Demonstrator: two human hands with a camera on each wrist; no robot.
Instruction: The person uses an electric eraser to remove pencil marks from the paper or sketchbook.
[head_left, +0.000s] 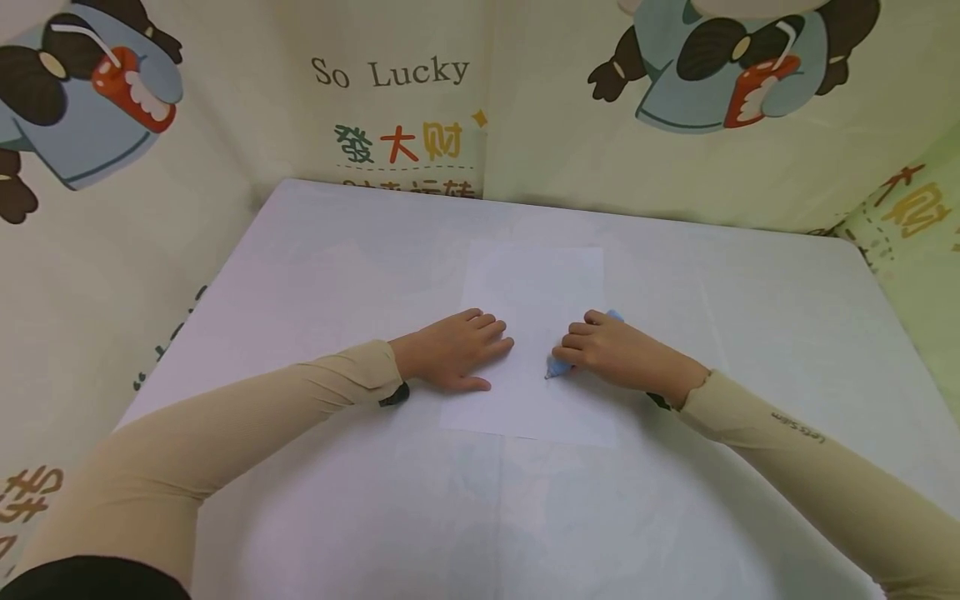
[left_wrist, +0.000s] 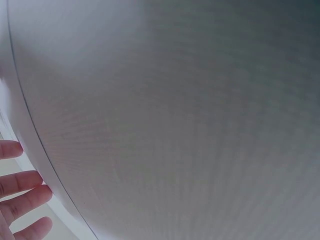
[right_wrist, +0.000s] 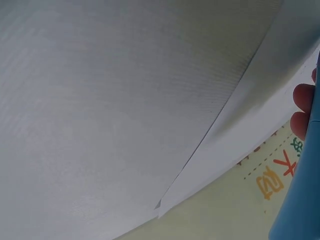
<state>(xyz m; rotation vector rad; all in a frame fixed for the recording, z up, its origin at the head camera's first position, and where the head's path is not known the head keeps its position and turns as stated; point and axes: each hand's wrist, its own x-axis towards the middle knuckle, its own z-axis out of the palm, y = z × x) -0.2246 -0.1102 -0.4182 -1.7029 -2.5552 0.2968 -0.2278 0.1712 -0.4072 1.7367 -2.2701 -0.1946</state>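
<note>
A white sheet of paper (head_left: pixel 536 283) lies on the white table. On its left side rests my left hand (head_left: pixel 459 350), palm down with fingers spread and thumb out; its fingers (left_wrist: pixel 25 180) also show at the left edge of the left wrist view. My right hand (head_left: pixel 611 346) grips a thick blue pen (head_left: pixel 558 367) over the sheet's right side. The pen's pointed tip is right at the paper, and its rear end shows beyond the knuckles. In the right wrist view, the smooth blue barrel (right_wrist: pixel 300 175) runs along the right edge with fingertips (right_wrist: pixel 302 97) against it.
The white tabletop (head_left: pixel 337 258) has rounded far corners. Behind it and along both sides hangs a cream curtain (head_left: pixel 540 125) printed with cartoon figures and lettering. Beige sleeves (head_left: pixel 300 400) cover both forearms, with a dark band at each wrist.
</note>
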